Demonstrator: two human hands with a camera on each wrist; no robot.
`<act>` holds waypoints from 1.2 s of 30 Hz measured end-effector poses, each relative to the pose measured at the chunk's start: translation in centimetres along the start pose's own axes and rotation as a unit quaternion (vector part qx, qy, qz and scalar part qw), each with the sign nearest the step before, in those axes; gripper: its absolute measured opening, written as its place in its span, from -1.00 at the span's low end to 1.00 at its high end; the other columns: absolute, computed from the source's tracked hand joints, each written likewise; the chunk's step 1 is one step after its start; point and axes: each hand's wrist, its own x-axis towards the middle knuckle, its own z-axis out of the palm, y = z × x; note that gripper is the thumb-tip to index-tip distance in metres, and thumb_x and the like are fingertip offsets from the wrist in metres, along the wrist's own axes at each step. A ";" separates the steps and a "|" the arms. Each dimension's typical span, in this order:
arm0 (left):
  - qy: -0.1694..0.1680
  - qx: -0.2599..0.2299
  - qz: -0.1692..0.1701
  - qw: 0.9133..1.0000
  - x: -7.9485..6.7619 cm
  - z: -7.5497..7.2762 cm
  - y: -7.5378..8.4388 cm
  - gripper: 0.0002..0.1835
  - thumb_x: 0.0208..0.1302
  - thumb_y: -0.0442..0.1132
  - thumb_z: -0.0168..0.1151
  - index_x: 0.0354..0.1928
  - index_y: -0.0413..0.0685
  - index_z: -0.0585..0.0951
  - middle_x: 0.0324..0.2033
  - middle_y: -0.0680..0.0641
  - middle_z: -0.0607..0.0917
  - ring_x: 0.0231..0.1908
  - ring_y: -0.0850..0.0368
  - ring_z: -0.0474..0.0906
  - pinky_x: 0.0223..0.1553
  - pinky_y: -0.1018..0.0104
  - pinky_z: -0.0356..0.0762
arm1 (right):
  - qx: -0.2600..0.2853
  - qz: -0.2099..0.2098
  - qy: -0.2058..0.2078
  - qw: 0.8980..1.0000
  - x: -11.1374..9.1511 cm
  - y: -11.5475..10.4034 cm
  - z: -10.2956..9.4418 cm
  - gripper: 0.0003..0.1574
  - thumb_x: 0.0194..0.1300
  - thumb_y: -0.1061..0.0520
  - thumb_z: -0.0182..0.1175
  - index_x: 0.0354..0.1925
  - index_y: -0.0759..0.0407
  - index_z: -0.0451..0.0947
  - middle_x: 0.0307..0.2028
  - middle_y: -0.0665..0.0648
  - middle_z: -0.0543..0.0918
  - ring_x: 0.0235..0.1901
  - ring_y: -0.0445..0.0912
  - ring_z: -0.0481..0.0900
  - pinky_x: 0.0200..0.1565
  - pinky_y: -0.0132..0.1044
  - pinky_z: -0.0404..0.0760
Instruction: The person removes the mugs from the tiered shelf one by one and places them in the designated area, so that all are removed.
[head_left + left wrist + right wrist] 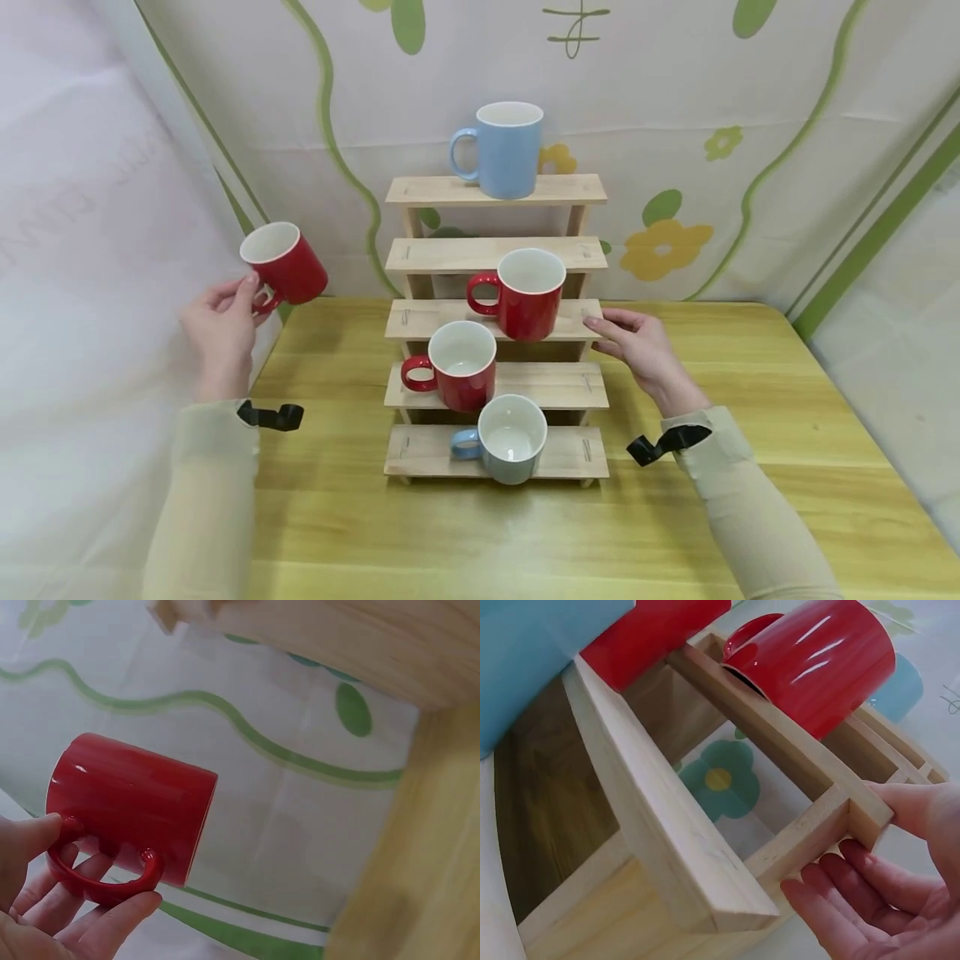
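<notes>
Off to the left of the stepped wooden rack, my left hand (225,329) holds a red mug (296,271) in the air by its handle (112,889). The mug is tilted, its white inside showing in the head view. At the rack's right side, my right hand (637,350) grips the end of the middle shelf (855,806), thumb above and fingers below. That shelf bears a red mug (531,308), and another red mug (468,383) stands one step lower. A light blue mug (510,154) is on the top shelf, a second light blue mug (513,454) on the lowest.
The wooden rack (431,254) stands on a yellow wood-grain table (330,500). Behind it hangs a pale cloth (675,83) with green vines and flowers. White cloth also borders the left and right. Each wrist wears a black strap mount (273,415).
</notes>
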 end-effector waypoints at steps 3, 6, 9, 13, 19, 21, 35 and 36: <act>0.012 0.000 -0.010 1.000 0.4 -0.4 -1.7 -0.66 0.22 -0.09 0.48 -0.05 -0.09 0.66 0.00 -0.14 0.73 -0.15 0.08 0.71 -0.15 0.33 0.69 | 0.005 0.002 0.000 1.000 -0.1 -0.1 0.0 -0.48 0.39 0.16 0.35 0.14 0.49 0.48 -0.08 0.04 0.67 -0.06 -0.17 0.66 0.00 -0.25 0.70; 0.021 -0.011 -0.022 0.999 0.8 -0.6 -2.9 -0.69 0.23 -0.13 0.49 -0.08 -0.10 0.65 -0.02 -0.14 0.74 -0.20 0.07 0.72 -0.23 0.36 0.71 | 0.006 0.000 -0.003 1.000 -0.1 -0.2 0.0 -0.45 0.40 0.17 0.35 0.16 0.53 0.45 -0.10 0.04 0.67 -0.08 -0.18 0.67 0.01 -0.24 0.70; 0.027 -0.017 -0.033 0.999 0.9 -0.9 -3.6 -0.69 0.22 -0.14 0.50 -0.08 -0.11 0.65 0.02 -0.16 0.73 -0.20 0.04 0.73 -0.28 0.37 0.72 | 0.008 -0.002 -0.002 1.000 -0.1 -0.3 0.0 -0.46 0.39 0.17 0.35 0.14 0.53 0.45 -0.11 0.04 0.67 -0.10 -0.18 0.68 0.01 -0.24 0.70; 0.037 -0.015 -0.042 0.998 1.1 -1.2 -4.4 -0.67 0.20 -0.12 0.51 -0.09 -0.10 0.65 0.05 -0.17 0.71 -0.14 0.02 0.72 -0.21 0.34 0.71 | 0.012 -0.007 0.001 1.000 0.0 -0.3 -0.1 -0.57 0.37 0.19 0.37 0.07 0.45 0.53 -0.11 0.07 0.67 -0.12 -0.17 0.69 -0.02 -0.25 0.71; 0.046 -0.004 -0.028 0.999 1.4 -1.6 -5.7 -0.75 0.24 -0.16 0.49 -0.14 -0.11 0.69 -0.12 -0.10 0.76 -0.17 0.06 0.72 -0.15 0.32 0.70 | 0.010 -0.011 -0.002 1.000 0.2 0.0 -0.2 -0.58 0.36 0.19 0.38 0.05 0.43 0.53 -0.10 0.07 0.67 -0.11 -0.17 0.68 -0.04 -0.27 0.71; 0.050 -0.004 -0.025 0.998 1.4 -1.7 -6.2 -0.77 0.24 -0.17 0.49 -0.15 -0.11 0.70 -0.13 -0.11 0.77 -0.18 0.06 0.72 -0.15 0.31 0.70 | 0.008 -0.011 0.001 1.000 0.3 0.1 -0.2 -0.57 0.36 0.19 0.39 0.05 0.44 0.52 -0.11 0.05 0.68 -0.11 -0.17 0.68 -0.04 -0.27 0.71; 0.078 -0.013 0.008 0.997 2.1 -2.2 -10.7 -0.75 0.23 -0.17 0.50 -0.20 -0.18 0.67 -0.32 -0.10 0.78 -0.30 0.09 0.74 -0.23 0.34 0.72 | -0.002 -0.020 -0.010 1.000 0.3 0.0 -0.4 -0.70 0.36 0.21 0.37 -0.04 0.36 0.57 -0.14 0.04 0.69 -0.13 -0.19 0.70 -0.01 -0.28 0.70; 0.080 -0.017 0.011 0.997 2.2 -2.2 -11.1 -0.75 0.23 -0.18 0.50 -0.20 -0.18 0.66 -0.31 -0.12 0.78 -0.29 0.09 0.74 -0.22 0.33 0.72 | -0.005 -0.020 -0.011 1.000 0.4 0.0 -0.4 -0.66 0.36 0.20 0.37 -0.01 0.39 0.54 -0.14 0.02 0.70 -0.13 -0.20 0.70 -0.01 -0.28 0.70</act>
